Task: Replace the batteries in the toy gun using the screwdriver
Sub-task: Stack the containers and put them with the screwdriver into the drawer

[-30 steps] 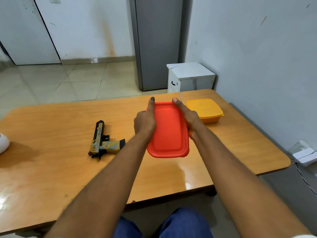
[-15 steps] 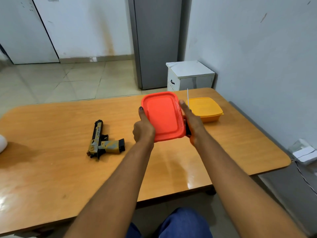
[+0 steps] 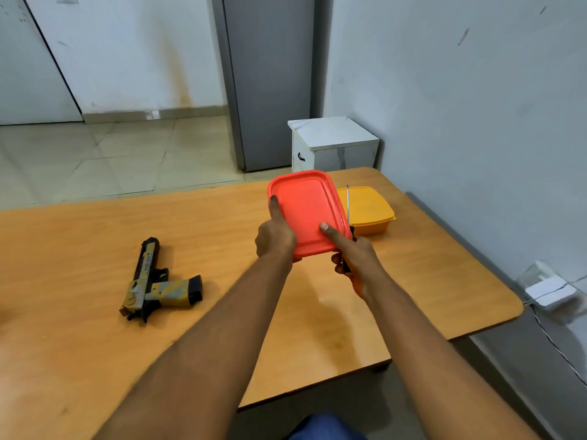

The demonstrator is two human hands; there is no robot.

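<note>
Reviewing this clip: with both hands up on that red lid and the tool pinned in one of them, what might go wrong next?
1. The right hand holds both the red plastic lid and the thin metal-shafted screwdriver; either might slip.
2. The shaft points up beside the yellow lidded plastic container and could knock it.
3. The left hand grips only the lid's edge, so the lid may tilt.

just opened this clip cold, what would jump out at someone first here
The bright red lid, held up off the table between both hands in the middle of the view, catches the eye first; the right hand also grips a screwdriver whose thin shaft sticks up beside it. Just behind sits a yellow box near the table's far right corner. To the left, a toy gun lies flat on the wooden table, untouched.
</note>
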